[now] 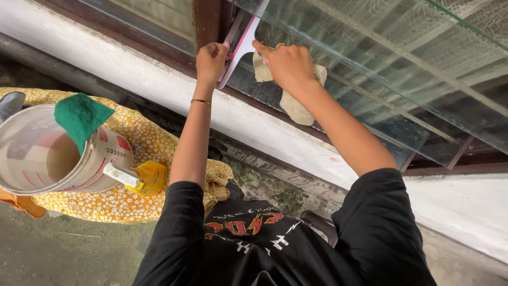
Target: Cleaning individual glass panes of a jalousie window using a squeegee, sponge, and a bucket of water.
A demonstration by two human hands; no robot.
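The left hand [211, 59] grips a white squeegee [241, 48] against the glass pane [370, 79]; the right hand [288, 63] clutches a beige cloth [293, 106] there, above the white sill [159, 79]. A bucket [47, 153] stands below.

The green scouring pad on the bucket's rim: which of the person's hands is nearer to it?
Left. The left hand grips the white squeegee at the window, up and right of the green scouring pad. The right hand, pressing a cloth, is farther right.
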